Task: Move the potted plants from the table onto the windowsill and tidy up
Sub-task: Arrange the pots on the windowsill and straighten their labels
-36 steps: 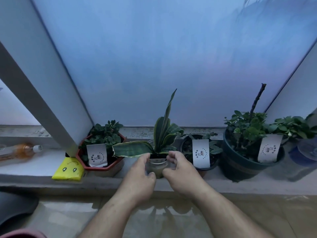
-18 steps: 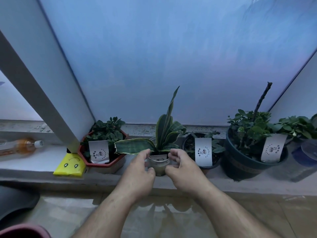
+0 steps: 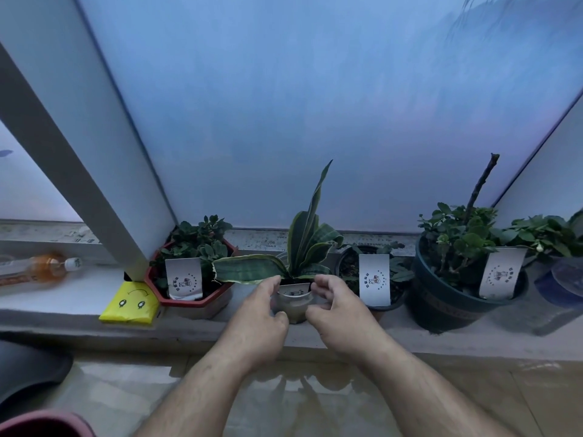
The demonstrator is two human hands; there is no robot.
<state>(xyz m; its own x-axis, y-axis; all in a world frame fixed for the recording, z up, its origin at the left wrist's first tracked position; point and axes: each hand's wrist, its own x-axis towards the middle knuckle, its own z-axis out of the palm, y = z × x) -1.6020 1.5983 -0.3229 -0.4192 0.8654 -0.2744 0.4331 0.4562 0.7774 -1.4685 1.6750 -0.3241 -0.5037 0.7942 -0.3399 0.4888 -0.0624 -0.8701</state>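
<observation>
A snake plant in a small clear pot [image 3: 291,305] stands on the grey windowsill [image 3: 79,296], between a red octagonal pot [image 3: 192,302] with a leafy plant and a small dark pot [image 3: 383,305]. My left hand [image 3: 258,323] cups the clear pot's left side and my right hand [image 3: 339,313] cups its right side, fingers and thumbs touching its wall. A large dark green pot [image 3: 441,310] holding a bush with a bare stick stands further right. White tags stick up in the pots.
A yellow smiley packet [image 3: 131,305] lies left of the red pot. An orange bottle [image 3: 38,269] lies on its side at far left. A blue container [image 3: 561,285] and another plant sit at far right. The frosted window and a slanted white frame post rise behind.
The view has shifted slightly. Both hands stay around the clear pot, which has settled a little further back on the sill; the fingers look a bit looser.
</observation>
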